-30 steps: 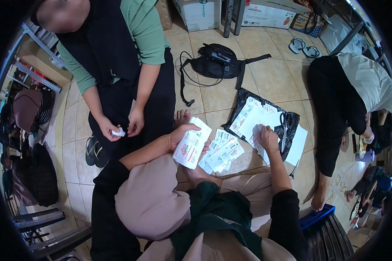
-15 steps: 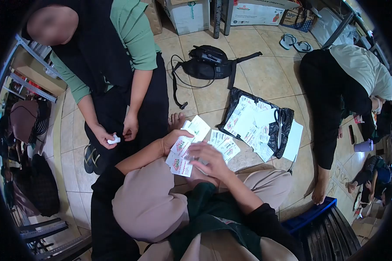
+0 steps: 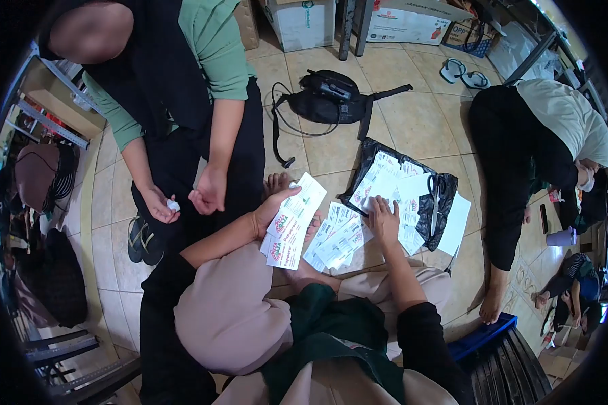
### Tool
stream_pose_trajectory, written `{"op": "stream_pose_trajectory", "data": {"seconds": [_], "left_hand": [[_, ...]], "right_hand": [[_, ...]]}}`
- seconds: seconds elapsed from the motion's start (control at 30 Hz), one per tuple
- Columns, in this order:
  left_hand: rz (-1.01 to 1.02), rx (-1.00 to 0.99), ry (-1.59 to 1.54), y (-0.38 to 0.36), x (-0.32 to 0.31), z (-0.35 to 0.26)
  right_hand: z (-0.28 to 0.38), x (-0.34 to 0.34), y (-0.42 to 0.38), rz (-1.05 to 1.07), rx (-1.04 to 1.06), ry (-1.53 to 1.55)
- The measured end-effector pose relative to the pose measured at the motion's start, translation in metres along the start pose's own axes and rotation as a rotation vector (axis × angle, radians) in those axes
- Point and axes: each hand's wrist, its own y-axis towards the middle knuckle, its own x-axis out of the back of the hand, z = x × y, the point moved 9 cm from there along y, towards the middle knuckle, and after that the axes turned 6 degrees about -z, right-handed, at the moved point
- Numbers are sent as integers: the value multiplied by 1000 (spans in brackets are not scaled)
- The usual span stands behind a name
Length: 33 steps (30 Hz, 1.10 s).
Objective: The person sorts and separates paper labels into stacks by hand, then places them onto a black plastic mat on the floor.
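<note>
Left hand (image 3: 273, 210): pinching labels (image 3: 291, 223) | right hand (image 3: 384, 221): fingers slightly spread, touching sheets (image 3: 384, 182) beneath it, scissors (image 3: 435, 196) just beyond

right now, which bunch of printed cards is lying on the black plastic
The rightmost bunch, by your right hand and the scissors; the middle bunch lies on the tiles, and the third bunch is in your left hand.
</note>
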Motion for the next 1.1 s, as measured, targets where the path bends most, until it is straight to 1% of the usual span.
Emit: {"op": "stream_pose_trajectory", "data": {"seconds": [0.03,0.07,0.13,0.17,0.2,0.27,0.3,0.37,0.4,0.47,0.5,0.67,0.73,0.77,0.8,0.83,0.87,0.93,0.97,1.0,1.07,1.1], "left_hand": [[-51,-32,25,0,3,-3],[-52,-33,29,0,4,-3],[39,50,-12,0,-4,4],[40,48,-13,0,-3,3],[37,58,-31,-2,-5,3],[36,75,-52,0,-3,5],[30,63,-11,4,3,4],[20,48,33,4,6,3],[-19,71,29,2,5,4],[-61,90,24,0,6,5],[-49,76,15,-1,5,3],[24,34,0,-1,0,0],[99,-5,-45,-1,-9,-4],[95,-6,-46,0,-11,-3],[-34,-96,11,-1,-6,-9],[-164,-184,71,-5,3,-16],[-169,-184,70,-6,5,-16],[-164,-146,45,-1,13,-12],[-143,-183,31,4,22,-14],[-52,-175,-8,3,9,-15],[-76,-242,-60,1,6,-22],[-67,-245,-64,-6,-8,-26]], "right_hand": [[4,14,6,-46,3,56],[6,24,12,-49,2,57],[-26,33,17,-26,-486,425],[-34,37,15,-269,-539,792],[-34,40,18,-309,-605,1163],[-27,33,9,-241,-893,1591],[-21,42,8,-241,-898,1589],[4,45,6,-171,-977,1838],[10,48,6,-169,-974,1843],[20,46,3,-161,-1050,1937],[25,48,4,-125,-1015,1946],[47,47,5,-79,-1034,1985],[58,41,1,-155,-1114,2006],[66,32,-5,-124,-1147,1985],[76,22,-13,-91,-1181,1964],[95,27,-16,5,-1232,1910],[114,33,-20,100,-1280,1852],[149,34,-22,275,-1201,1878],[161,40,-21,264,-1179,1895],[172,50,-17,250,-1157,1910],[185,56,-19,269,-1182,1988],[186,53,-21,213,-1201,2032]]}}
